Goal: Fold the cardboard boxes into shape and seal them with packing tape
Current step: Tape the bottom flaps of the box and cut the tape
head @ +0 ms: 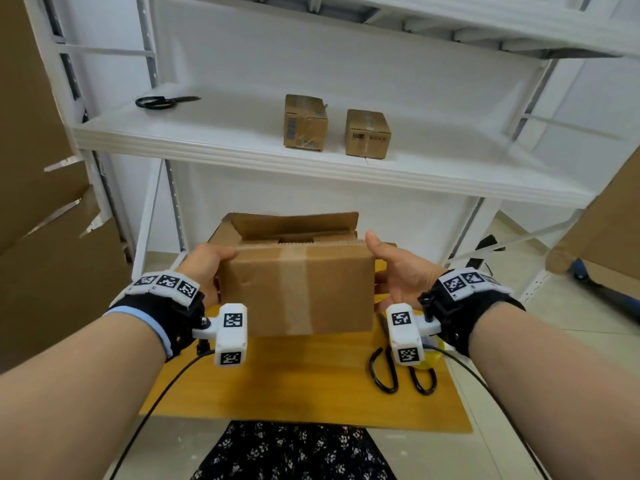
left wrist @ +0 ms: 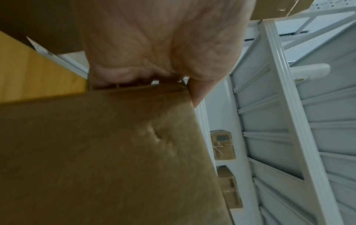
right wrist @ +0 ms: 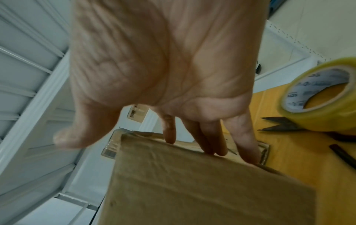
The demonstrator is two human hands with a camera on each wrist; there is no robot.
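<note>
Cardboard box [head: 298, 292] above table [head: 304, 386], left hand [head: 207, 268] gripping 1 end, right hand [head: 398, 268] — straight fingers [right wrist: 248, 146] against the other.

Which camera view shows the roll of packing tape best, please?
The right wrist view: the packing tape lies unobstructed on the yellow table beside the scissors. In the head view only a sliver shows behind the wrist camera. The left wrist view shows none.
</note>
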